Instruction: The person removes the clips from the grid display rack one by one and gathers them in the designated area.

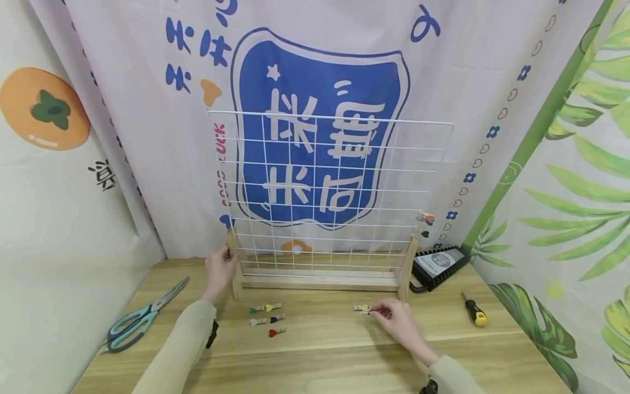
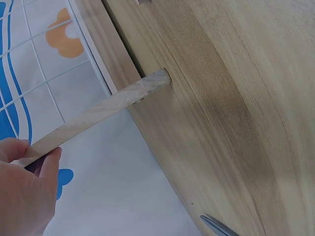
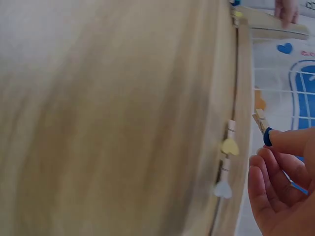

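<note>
My left hand [image 1: 220, 269] grips the left wooden upright [image 2: 98, 110] of a stand holding a white wire grid [image 1: 325, 189]. My right hand [image 1: 396, 323] pinches a small wooden clothespin [image 3: 261, 119] with a blue heart between thumb and fingers. Close by lie a clothespin with a yellow heart [image 3: 230, 145] and one with a pale heart [image 3: 223, 189]. Several more clothespins with coloured hearts, one of them red [image 1: 274, 331], lie left of centre on the table. At the grid's right edge are an orange-topped clip [image 1: 426, 218] and a green-heart clip [image 1: 424, 233].
Scissors [image 1: 145, 317] with blue-grey handles lie at the table's left. A black case [image 1: 438, 267] of hex keys stands behind the right upright, and a yellow-black screwdriver [image 1: 474, 313] lies at the right. Printed curtains [image 1: 315, 71] hang behind the wooden table [image 1: 315, 361].
</note>
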`<state>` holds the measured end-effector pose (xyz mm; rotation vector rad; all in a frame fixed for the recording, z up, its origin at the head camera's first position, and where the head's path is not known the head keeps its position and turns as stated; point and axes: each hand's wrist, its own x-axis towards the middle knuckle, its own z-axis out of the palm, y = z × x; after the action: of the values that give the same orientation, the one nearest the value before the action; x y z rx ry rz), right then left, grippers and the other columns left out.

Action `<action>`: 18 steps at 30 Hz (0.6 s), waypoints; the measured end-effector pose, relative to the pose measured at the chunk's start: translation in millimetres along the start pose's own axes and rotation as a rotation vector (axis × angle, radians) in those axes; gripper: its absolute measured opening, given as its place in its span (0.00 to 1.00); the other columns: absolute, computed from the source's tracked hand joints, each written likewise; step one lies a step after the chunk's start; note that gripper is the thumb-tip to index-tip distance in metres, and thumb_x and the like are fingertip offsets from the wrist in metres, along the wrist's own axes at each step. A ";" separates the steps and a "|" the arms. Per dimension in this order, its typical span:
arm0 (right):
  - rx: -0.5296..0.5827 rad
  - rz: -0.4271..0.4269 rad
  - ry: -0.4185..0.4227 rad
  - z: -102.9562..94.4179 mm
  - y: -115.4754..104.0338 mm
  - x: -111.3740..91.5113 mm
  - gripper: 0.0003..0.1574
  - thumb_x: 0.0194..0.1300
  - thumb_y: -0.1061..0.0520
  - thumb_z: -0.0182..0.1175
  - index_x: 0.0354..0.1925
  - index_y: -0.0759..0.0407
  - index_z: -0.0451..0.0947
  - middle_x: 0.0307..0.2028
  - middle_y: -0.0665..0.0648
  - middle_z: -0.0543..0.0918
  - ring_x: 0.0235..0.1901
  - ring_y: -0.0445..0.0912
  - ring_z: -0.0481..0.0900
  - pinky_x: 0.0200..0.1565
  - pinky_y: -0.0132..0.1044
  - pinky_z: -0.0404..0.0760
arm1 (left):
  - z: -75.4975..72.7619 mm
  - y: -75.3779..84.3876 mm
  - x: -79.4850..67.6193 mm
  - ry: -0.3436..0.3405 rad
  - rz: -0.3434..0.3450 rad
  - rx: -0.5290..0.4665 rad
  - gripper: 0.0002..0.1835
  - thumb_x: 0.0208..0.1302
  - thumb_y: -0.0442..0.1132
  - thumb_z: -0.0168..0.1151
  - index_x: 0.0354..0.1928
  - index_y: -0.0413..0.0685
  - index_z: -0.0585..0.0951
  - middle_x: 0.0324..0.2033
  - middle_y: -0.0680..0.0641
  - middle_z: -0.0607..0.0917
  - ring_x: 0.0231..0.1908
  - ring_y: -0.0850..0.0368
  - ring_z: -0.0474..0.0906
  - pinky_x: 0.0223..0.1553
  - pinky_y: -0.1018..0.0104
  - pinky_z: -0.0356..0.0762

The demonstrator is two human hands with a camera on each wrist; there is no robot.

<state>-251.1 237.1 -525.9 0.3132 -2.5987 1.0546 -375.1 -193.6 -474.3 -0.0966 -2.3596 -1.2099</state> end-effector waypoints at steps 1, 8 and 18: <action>-0.006 0.004 -0.021 4.2 1.6 -0.1 0.05 0.55 0.64 0.71 0.33 0.57 0.85 0.29 0.51 0.87 0.25 0.30 0.77 0.30 0.25 0.79 | 0.0 0.0 0.2 -0.002 -0.001 0.000 0.07 0.64 0.27 0.58 0.27 0.34 0.76 0.32 0.31 0.86 0.31 0.47 0.83 0.26 0.84 0.69; -0.040 -0.041 -0.080 17.4 12.7 3.5 0.04 0.57 0.63 0.71 0.29 0.55 0.84 0.28 0.51 0.86 0.25 0.31 0.77 0.29 0.24 0.78 | -1.6 0.2 -0.2 -0.012 0.003 0.007 0.08 0.65 0.27 0.58 0.27 0.34 0.75 0.29 0.33 0.85 0.23 0.62 0.73 0.21 0.79 0.67; -0.095 -0.117 -0.101 19.1 16.5 6.3 0.03 0.55 0.63 0.71 0.28 0.57 0.86 0.25 0.50 0.86 0.23 0.29 0.74 0.27 0.24 0.75 | -2.4 1.1 -1.0 -0.025 -0.004 0.006 0.07 0.66 0.27 0.56 0.29 0.32 0.76 0.34 0.29 0.86 0.31 0.43 0.84 0.24 0.84 0.68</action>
<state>-266.2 234.7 -547.0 0.5005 -2.6726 0.8946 -373.0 -194.7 -472.7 -0.1054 -2.3859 -1.2097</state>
